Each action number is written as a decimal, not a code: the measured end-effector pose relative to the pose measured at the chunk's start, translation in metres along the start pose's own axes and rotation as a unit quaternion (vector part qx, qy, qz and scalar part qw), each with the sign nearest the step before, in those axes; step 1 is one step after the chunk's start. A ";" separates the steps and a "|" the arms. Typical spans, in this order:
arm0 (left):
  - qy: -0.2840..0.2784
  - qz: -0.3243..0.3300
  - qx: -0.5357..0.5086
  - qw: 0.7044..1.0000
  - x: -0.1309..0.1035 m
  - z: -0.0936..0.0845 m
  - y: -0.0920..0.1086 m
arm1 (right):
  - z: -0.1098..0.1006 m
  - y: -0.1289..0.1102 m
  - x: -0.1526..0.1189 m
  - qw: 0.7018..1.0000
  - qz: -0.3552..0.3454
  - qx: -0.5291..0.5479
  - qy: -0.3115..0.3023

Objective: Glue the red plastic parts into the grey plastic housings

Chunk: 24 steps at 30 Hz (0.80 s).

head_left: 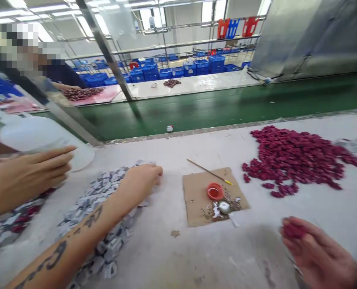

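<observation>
My left hand (142,178), on a tattooed forearm, reaches over the far right edge of a heap of small grey-and-white pieces (106,188). Its fingers curl downward, and anything between them is hidden. At the lower right, my right hand (319,251) pinches one small dark-red piece (294,230) between thumb and fingers. Beyond it lies a large heap of similar dark-red pieces (298,156). Between my hands rests a stained cardboard sheet (193,184), with a red cap of red liquid (215,192), a small round white-and-metal lid (224,206) and a thin yellow-tipped brush (210,171).
At the left, a co-worker's hand (36,172) is beside a white plastic jug (45,134), near mixed red and grey pieces (15,224). A green conveyor belt (196,108) runs behind the table, past a slanted metal post (106,52). Another person works across it.
</observation>
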<state>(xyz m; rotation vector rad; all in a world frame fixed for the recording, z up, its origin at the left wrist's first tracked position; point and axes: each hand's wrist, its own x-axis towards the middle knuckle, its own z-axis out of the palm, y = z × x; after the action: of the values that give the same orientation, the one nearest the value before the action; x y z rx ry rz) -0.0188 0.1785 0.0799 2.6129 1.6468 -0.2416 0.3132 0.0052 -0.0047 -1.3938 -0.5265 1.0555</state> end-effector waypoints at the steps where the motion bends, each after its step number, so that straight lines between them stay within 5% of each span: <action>1: 0.013 0.005 -0.007 1.000 0.000 0.001 -0.002 | 0.006 -0.005 -0.006 0.999 0.035 0.019 -0.009; 7: 0.070 0.053 -0.054 0.995 -0.013 0.011 -0.008 | 0.052 -0.026 -0.037 0.995 0.056 0.077 0.001; 12: 0.042 0.034 -0.077 0.996 -0.004 0.008 -0.003 | 0.026 -0.007 -0.023 0.996 0.000 0.018 -0.091; 16: -0.027 0.032 -0.100 0.994 0.008 0.005 -0.002 | 0.006 0.011 -0.008 0.998 -0.035 0.018 -0.057; 24: -0.026 0.055 -0.192 0.980 -0.005 0.005 -0.003 | 0.018 0.001 -0.019 0.999 -0.012 0.007 -0.048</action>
<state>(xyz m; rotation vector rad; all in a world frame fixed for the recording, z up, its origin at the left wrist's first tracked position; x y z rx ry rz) -0.0242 0.1750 0.0762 2.3716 1.3657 0.0133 0.2892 -0.0011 0.0023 -1.3265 -0.6024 1.1084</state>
